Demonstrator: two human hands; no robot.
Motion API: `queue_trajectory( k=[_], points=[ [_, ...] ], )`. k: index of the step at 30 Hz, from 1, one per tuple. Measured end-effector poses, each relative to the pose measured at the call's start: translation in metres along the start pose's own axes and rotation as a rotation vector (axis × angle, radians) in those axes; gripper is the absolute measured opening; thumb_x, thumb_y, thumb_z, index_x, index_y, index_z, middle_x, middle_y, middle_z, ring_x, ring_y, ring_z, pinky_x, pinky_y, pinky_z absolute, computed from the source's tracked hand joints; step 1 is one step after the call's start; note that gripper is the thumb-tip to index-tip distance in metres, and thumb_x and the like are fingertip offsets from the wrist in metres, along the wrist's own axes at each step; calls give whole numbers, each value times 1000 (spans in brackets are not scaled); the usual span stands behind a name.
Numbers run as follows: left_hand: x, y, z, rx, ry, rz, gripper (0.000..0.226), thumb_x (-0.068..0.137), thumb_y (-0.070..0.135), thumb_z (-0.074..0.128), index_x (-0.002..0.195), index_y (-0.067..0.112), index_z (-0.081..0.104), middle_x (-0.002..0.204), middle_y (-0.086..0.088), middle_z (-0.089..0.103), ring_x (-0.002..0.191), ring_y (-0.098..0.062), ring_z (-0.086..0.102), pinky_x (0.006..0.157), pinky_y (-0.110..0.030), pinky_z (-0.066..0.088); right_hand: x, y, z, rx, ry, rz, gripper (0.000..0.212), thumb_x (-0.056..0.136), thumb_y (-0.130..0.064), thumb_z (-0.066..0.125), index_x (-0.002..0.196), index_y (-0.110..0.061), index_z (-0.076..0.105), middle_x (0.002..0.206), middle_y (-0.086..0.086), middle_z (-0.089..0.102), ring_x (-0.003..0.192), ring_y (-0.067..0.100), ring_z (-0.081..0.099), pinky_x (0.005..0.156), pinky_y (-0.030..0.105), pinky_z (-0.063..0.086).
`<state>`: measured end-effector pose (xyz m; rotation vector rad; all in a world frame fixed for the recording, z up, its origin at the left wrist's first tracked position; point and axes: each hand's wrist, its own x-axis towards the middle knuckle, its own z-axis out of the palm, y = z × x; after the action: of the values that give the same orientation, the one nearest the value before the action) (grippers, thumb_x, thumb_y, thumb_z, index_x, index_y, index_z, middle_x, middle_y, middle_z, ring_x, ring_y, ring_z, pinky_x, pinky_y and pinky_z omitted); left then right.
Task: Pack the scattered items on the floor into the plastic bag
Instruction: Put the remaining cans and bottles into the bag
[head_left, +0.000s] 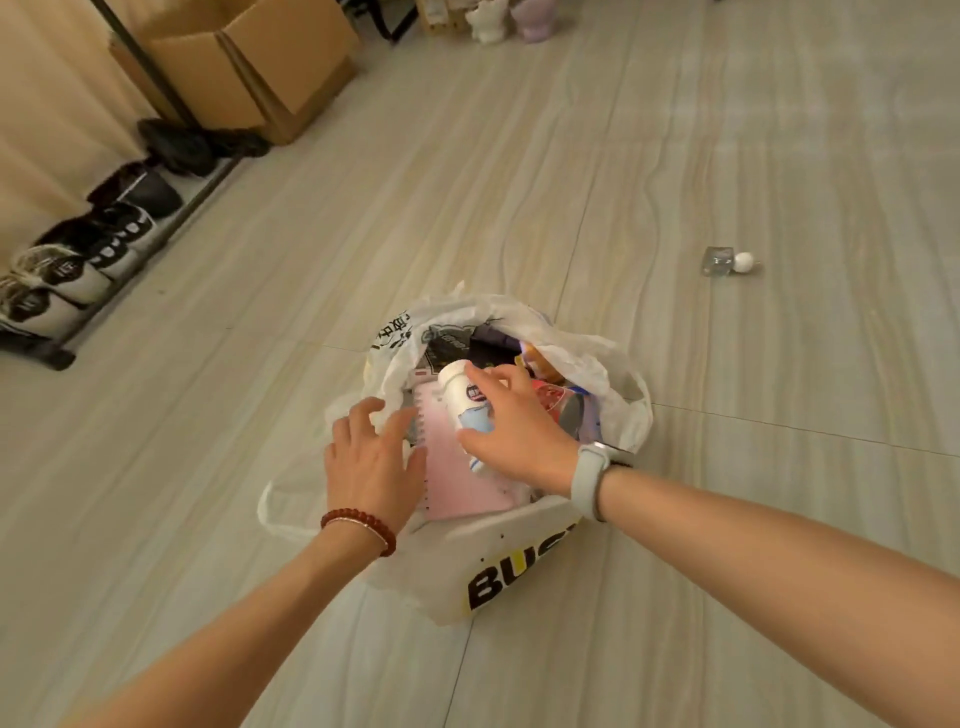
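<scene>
A white plastic bag (618, 384) sits open on the floor, holding a pink spiral notebook (457, 483), dark packets and colourful wrappers. My right hand (519, 421) grips a white bottle (460, 392) with a blue and white label, just over the bag's mouth above the notebook. My left hand (371, 457) hovers at the bag's left rim with fingers spread and relaxed, touching the plastic edge near the notebook's spiral. A small clear bottle with a round white cap (727, 261) lies on the floor to the far right, apart from the bag.
A white board printed with black and yellow letters (498, 566) leans at the bag's near side. Shoes (83, 260) line a low rack on the left, with cardboard boxes (244, 67) behind. Small figurines (511, 18) stand at the far wall. Pale wood-pattern floor surrounds the bag.
</scene>
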<state>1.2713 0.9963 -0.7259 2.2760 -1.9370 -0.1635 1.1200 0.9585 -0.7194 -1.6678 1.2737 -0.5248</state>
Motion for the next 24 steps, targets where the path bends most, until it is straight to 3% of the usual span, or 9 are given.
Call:
queue_trajectory(
  k=[2, 4, 6, 8, 12, 16, 20, 22, 24],
  points=[
    [3, -9, 2, -66, -26, -139, 55, 82, 31, 60, 131, 20, 38, 137, -13, 32, 123, -34, 34, 96, -45, 35, -4, 3, 12, -100, 0, -78, 66, 84, -22, 57, 140, -18, 23, 139, 8, 29, 126, 27, 36, 100, 33, 34],
    [9, -17, 2, -209, -111, -314, 48, 84, 36, 58, 123, 13, 42, 128, -15, 45, 114, -34, 45, 89, -41, 41, -9, 7, 21, -268, 94, -133, 62, 83, -34, 58, 135, -16, 29, 135, 7, 40, 123, 27, 40, 100, 39, 35],
    [13, -27, 0, -293, -136, -373, 27, 89, 34, 51, 88, 6, 52, 91, -15, 61, 85, -33, 53, 63, -35, 40, -14, 8, 29, -463, 181, -131, 59, 84, -48, 52, 133, -24, 30, 139, 4, 37, 126, 27, 35, 101, 43, 32],
    [16, -35, -7, -369, -13, -338, 31, 90, 27, 48, 74, 1, 50, 69, -11, 53, 70, -29, 49, 53, -33, 32, -16, 9, 34, -526, 195, -80, 57, 87, -54, 42, 136, -33, 23, 142, 5, 29, 126, 30, 30, 99, 46, 32],
    [17, -41, -28, -526, 193, -334, 9, 88, 18, 52, 83, 12, 55, 73, 2, 53, 74, -20, 48, 60, -29, 36, -6, 3, 42, -388, 44, -9, 54, 93, -43, 34, 142, -40, 11, 148, 10, 16, 127, 35, 20, 102, 47, 30],
    [12, -45, -34, -610, 228, -349, 4, 84, 13, 56, 80, 12, 57, 67, 6, 54, 71, -20, 50, 58, -22, 39, 22, -15, 58, -67, -82, 2, 54, 94, -33, 39, 143, -26, 19, 152, 13, 8, 137, 37, 8, 112, 46, 16],
    [9, -45, -40, -597, 250, -318, 2, 81, 13, 61, 82, 14, 59, 60, 5, 49, 59, -5, 50, 55, -19, 37, 28, -24, 64, 181, -9, -99, 41, 89, -21, 54, 125, -7, 43, 132, 11, 32, 125, 24, 38, 110, 32, 29],
    [6, -44, -41, -576, 244, -260, 5, 79, 12, 63, 84, 13, 61, 60, 5, 48, 56, 1, 50, 55, -21, 37, 17, -17, 62, 59, -54, -241, 28, 89, -14, 52, 115, -4, 54, 126, 11, 38, 118, 21, 44, 103, 23, 32],
    [4, -42, -41, -524, 208, -214, 15, 79, 16, 65, 93, 12, 61, 72, 3, 52, 60, -3, 50, 58, -23, 39, 5, -4, 60, -98, -124, -373, 29, 90, -8, 45, 115, -5, 59, 130, 10, 45, 120, 22, 45, 101, 27, 36]
  ],
)
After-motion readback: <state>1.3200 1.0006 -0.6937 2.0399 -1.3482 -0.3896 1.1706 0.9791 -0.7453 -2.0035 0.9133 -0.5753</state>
